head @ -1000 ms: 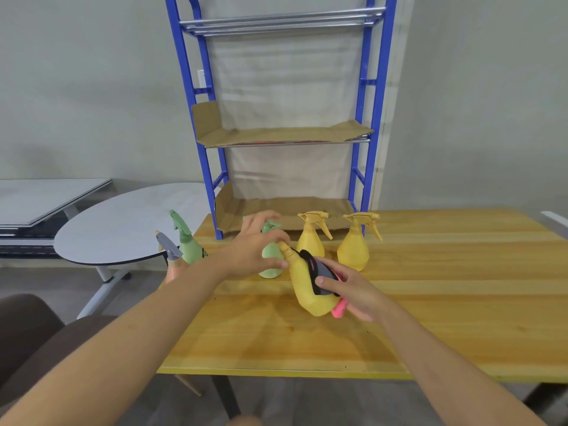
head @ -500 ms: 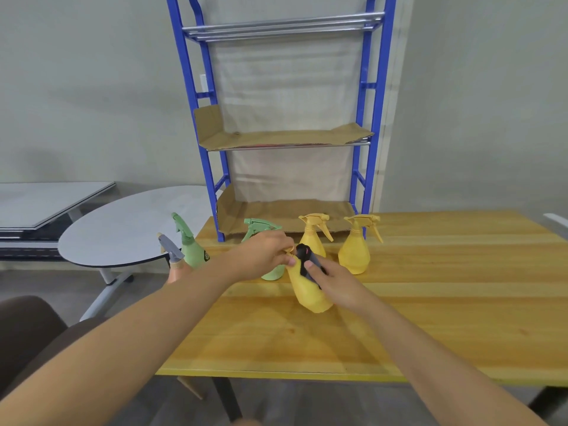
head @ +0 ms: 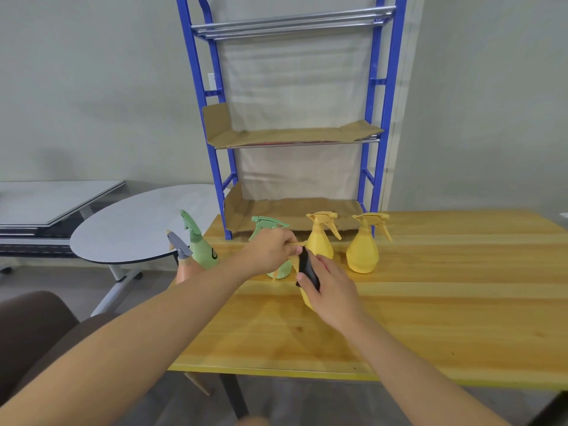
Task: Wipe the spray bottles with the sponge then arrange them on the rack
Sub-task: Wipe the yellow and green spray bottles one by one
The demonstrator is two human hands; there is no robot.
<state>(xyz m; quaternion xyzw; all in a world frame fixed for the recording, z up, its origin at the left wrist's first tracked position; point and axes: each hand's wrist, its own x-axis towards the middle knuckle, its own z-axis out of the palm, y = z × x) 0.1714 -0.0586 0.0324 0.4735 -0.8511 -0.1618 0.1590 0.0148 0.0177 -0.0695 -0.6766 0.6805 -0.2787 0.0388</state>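
Observation:
My left hand grips the spray head of a yellow bottle, most of which is hidden behind my right hand. That hand holds a dark sponge pressed against the bottle's neck. Behind them a green bottle stands partly hidden by my left hand. Two more yellow bottles stand upright near the blue rack. At the table's left edge are a tall green bottle and a peach bottle with a grey head.
The wooden table stretches right and toward me. Cardboard lines the rack's lower shelf and middle shelf. A grey oval table stands to the left, and a brown chair is at the lower left.
The yellow bottle has been tipped from leaning to more upright. My right hand slid the sponge up from its belly to its neck and now covers most of the bottle.

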